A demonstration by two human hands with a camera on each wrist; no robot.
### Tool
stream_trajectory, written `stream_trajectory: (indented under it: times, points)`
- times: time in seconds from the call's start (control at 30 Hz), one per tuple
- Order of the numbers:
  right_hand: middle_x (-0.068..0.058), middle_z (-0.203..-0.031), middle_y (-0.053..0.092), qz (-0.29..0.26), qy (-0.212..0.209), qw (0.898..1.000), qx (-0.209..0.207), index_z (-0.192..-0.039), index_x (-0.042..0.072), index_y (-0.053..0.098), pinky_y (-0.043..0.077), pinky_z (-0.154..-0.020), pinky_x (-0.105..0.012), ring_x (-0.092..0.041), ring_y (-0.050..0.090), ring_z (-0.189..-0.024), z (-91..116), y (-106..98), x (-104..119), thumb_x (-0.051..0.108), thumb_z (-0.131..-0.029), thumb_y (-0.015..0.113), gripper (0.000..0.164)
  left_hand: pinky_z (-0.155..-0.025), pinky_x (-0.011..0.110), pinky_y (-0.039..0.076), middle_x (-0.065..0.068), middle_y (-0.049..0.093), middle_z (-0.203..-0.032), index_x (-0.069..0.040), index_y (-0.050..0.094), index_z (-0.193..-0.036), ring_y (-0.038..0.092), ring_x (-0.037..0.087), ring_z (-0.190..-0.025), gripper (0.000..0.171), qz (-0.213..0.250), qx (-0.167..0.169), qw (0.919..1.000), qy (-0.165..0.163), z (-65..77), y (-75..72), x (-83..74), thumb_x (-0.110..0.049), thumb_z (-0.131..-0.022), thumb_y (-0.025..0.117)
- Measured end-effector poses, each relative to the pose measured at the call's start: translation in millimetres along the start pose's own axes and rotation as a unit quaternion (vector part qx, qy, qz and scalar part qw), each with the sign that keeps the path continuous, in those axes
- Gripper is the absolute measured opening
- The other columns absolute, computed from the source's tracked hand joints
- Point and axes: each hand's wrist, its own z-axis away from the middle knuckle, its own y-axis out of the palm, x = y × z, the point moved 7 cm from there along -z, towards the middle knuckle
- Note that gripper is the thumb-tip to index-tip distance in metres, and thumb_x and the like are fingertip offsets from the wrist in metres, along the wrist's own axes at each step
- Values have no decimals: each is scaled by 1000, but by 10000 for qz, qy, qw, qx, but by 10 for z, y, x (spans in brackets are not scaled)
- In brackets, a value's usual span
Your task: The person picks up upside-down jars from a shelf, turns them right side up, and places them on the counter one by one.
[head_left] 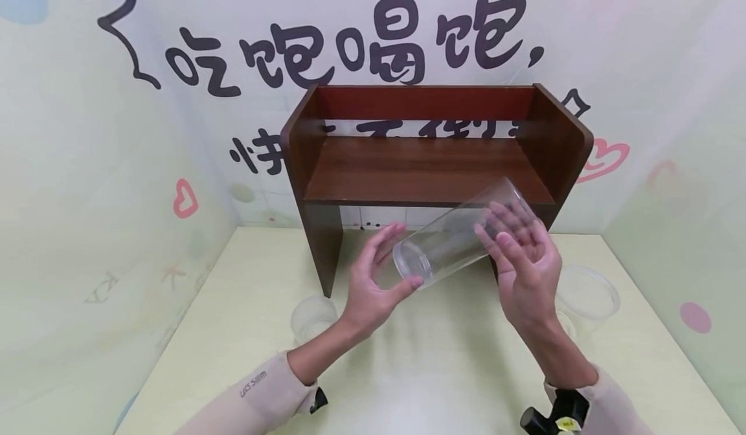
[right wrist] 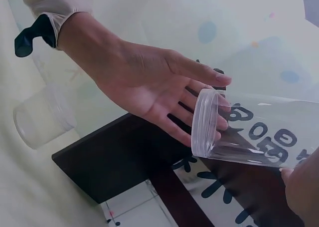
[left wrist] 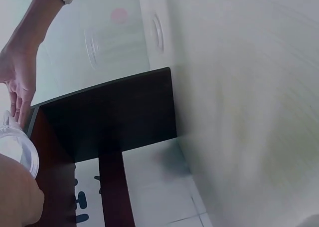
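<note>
A tall clear plastic jar (head_left: 460,237) is held tilted in the air in front of the shelf, its ridged end (right wrist: 202,124) toward the lower left. My right hand (head_left: 530,273) grips the upper end, its fingers showing through the clear wall and its thumb on the near side. At the ridged end my left hand (head_left: 373,292) is spread, thumb and fingers to either side of the rim. Seen in the right wrist view, the left fingers (right wrist: 174,107) are fairly straight and lie partly behind that end. Part of the right hand (right wrist: 304,192) shows at that view's edge.
A dark brown two-level shelf (head_left: 431,169) stands at the back of the pale table (head_left: 233,357). On the left lies a small clear container (head_left: 315,318); a clear ring-shaped lid (head_left: 588,292) is on the right. A printed cloth (head_left: 146,131) hangs behind.
</note>
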Motion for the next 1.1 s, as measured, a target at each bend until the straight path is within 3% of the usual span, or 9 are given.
stream_trajectory:
  times: [0.1, 0.23, 0.43, 0.67, 0.77, 0.97, 1.1]
  points:
    - [-23, -135, 62, -151, 107, 9997, -153, -149, -6, 45, 57, -106, -46, -36, 65, -126, 19, -37, -62, -11, -98, 56, 52, -120, 44, 47, 17, 53, -154, 0, 43, -154, 49, 37, -146, 85, 308, -7, 9993, -189, 18, 20, 48, -16, -85, 89]
    - [-22, -134, 61, -366, 172, 9990, -188, -149, -6, 42, 57, -106, -46, -34, 66, -126, 42, -51, -125, -10, -99, 55, 52, -111, 42, 55, 27, 51, -151, 4, 43, -152, 52, 38, -142, 82, 623, 45, 9974, -355, 42, 39, 87, -7, -84, 87]
    - [-22, -134, 62, -534, 214, 9983, 5, -148, -7, 40, 56, -107, -48, -32, 67, -125, 79, -61, -184, -10, -100, 56, 51, -105, 41, 60, 33, 54, -146, 7, 50, -145, 59, 29, -135, 71, 607, 85, 9972, -434, 85, 8, 100, 2, -83, 83]
    - [-20, -135, 65, -536, 485, 9966, 399, -149, -8, 39, 55, -107, -49, -32, 67, -125, 106, -105, -227, -11, -100, 56, 51, -105, 43, 59, 28, 59, -143, 6, 54, -144, 56, 49, -134, 71, 428, 128, 9981, -423, 117, -80, 83, 13, -79, 81]
    - [-20, -137, 65, -276, 662, 9958, 563, -150, -8, 39, 55, -107, -47, -31, 67, -127, 124, -149, -240, -10, -101, 56, 52, -105, 43, 59, 26, 61, -142, 5, 56, -143, 58, 46, -132, 72, 288, 145, 9989, -339, 121, -131, 54, 15, -77, 83]
    - [-21, -140, 65, 511, 726, 9917, 933, -150, -8, 40, 54, -109, -44, -29, 66, -131, 162, -262, -195, -18, -98, 53, 55, -104, 42, 59, 22, 63, -142, 3, 60, -141, 63, 27, -131, 73, -154, 247, 9995, -91, 117, -238, -35, 14, -74, 88]
    - [-10, -137, 68, 1613, 614, 9813, 855, -147, -4, 51, 56, -106, -33, -18, 67, -127, 154, -383, -107, -22, -94, 58, 56, -104, 43, 58, 18, 64, -142, 1, 62, -140, 63, 26, -131, 75, -438, 311, 9985, -34, 111, -327, -60, 13, -72, 90]
